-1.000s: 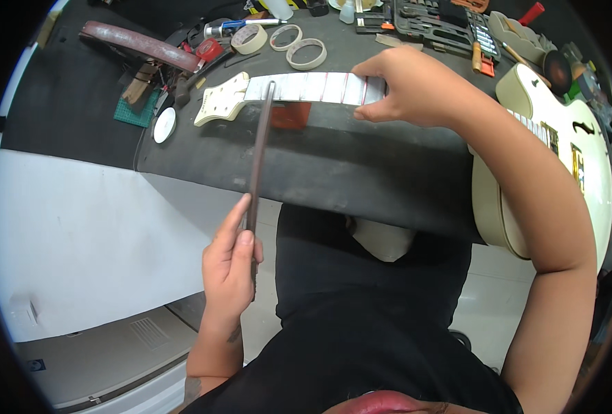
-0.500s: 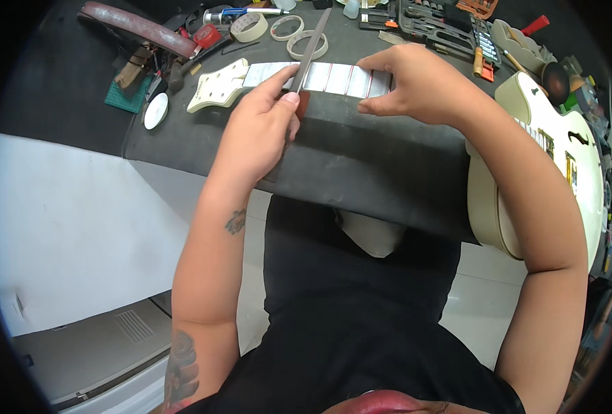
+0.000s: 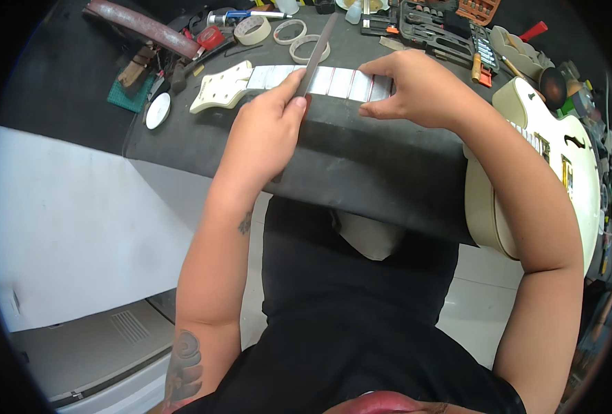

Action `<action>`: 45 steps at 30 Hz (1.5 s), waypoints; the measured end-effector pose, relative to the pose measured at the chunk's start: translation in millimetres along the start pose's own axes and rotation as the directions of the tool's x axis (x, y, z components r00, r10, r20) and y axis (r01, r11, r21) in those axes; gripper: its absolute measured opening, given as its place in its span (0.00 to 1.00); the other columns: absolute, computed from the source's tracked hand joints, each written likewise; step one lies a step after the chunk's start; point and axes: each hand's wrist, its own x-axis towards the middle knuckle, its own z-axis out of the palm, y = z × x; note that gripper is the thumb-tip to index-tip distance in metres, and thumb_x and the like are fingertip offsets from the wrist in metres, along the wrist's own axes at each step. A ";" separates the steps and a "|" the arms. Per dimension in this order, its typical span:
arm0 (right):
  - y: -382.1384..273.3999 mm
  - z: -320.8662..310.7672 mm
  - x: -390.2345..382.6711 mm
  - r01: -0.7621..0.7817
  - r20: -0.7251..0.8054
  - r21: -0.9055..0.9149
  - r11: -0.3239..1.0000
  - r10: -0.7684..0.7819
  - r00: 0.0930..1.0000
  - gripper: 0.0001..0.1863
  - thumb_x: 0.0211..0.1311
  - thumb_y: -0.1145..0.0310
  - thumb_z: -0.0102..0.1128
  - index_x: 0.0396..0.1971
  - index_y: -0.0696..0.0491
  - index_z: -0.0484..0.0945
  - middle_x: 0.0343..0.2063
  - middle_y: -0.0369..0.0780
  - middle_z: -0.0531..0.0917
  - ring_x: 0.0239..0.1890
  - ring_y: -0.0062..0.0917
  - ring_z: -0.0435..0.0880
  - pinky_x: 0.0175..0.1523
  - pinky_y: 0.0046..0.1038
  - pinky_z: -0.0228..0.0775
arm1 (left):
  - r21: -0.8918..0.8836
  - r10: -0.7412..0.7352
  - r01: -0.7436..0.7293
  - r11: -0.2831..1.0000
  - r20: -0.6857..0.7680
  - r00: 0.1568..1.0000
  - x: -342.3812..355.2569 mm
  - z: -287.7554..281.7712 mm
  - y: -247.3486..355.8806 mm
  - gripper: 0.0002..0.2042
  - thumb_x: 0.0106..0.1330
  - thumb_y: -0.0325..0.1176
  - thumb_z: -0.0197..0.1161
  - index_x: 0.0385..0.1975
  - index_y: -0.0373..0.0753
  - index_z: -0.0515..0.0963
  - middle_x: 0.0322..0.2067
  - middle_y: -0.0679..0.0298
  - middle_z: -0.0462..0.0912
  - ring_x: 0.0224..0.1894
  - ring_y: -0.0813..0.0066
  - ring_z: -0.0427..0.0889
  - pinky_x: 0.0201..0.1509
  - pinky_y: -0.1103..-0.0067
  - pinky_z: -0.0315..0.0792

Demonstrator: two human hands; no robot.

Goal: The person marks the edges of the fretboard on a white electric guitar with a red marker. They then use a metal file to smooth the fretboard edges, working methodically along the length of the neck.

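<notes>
A cream electric guitar lies across the dark workbench, its headstock (image 3: 221,90) at the left and its hollow body (image 3: 484,200) at the right. Silvery tape strips cover the fretboard (image 3: 340,81) between the frets. My left hand (image 3: 268,127) is closed around a long, narrow metal file (image 3: 320,48), which slants across the neck. A reddish-brown part shows just below the file beside my thumb; its kind is unclear. My right hand (image 3: 416,90) grips the neck nearer the body, thumb on the near edge and fingers on the far one. My hand and forearm hide the neck beyond there.
Behind the neck sit rolls of masking tape (image 3: 253,30) and an open tool case (image 3: 433,31). A small white dish (image 3: 158,110) stands left of the headstock, near a green mat (image 3: 128,96). A black round object (image 3: 551,84) lies by the guitar body.
My left hand and the file have shifted slightly to the right along the neck, and my left wrist has turned a little. My right hand keeps its hold.
</notes>
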 end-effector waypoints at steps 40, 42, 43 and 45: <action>-0.2 1.5 0.0 -0.060 0.038 0.027 0.998 0.059 0.998 0.27 0.58 0.63 0.80 0.55 0.62 0.87 0.37 0.53 0.90 0.37 0.41 0.89 0.49 0.36 0.81 | 0.223 0.042 -0.041 0.974 0.001 0.999 -120.8 -22.1 -9.7 0.29 0.75 0.24 0.62 0.76 0.43 0.73 0.30 0.41 0.85 0.34 0.38 0.87 0.42 0.61 0.80; 4.3 2.4 -2.0 -0.012 -0.025 -0.016 1.000 0.012 1.000 0.28 0.58 0.63 0.80 0.56 0.62 0.87 0.37 0.52 0.90 0.37 0.40 0.90 0.49 0.36 0.81 | 0.277 0.043 -0.047 0.960 0.020 0.999 -64.1 -15.9 6.6 0.26 0.76 0.27 0.61 0.74 0.41 0.75 0.32 0.40 0.85 0.37 0.36 0.86 0.43 0.59 0.79; 4.7 4.1 -2.0 0.014 -0.055 -0.036 0.999 -0.016 0.998 0.28 0.58 0.63 0.80 0.56 0.62 0.87 0.37 0.52 0.90 0.37 0.40 0.90 0.49 0.36 0.81 | 0.258 0.157 -0.143 0.955 -0.035 0.987 -35.3 -6.2 3.8 0.23 0.77 0.29 0.60 0.71 0.39 0.76 0.34 0.40 0.86 0.39 0.35 0.85 0.44 0.56 0.78; -5.0 0.0 -0.4 -0.035 0.016 0.002 0.999 0.035 0.999 0.28 0.58 0.62 0.80 0.56 0.62 0.86 0.36 0.52 0.90 0.37 0.40 0.90 0.49 0.36 0.81 | 0.225 0.078 -0.070 0.972 -0.026 0.997 5.1 0.2 7.4 0.22 0.80 0.33 0.57 0.72 0.40 0.76 0.40 0.43 0.89 0.41 0.37 0.85 0.54 0.65 0.79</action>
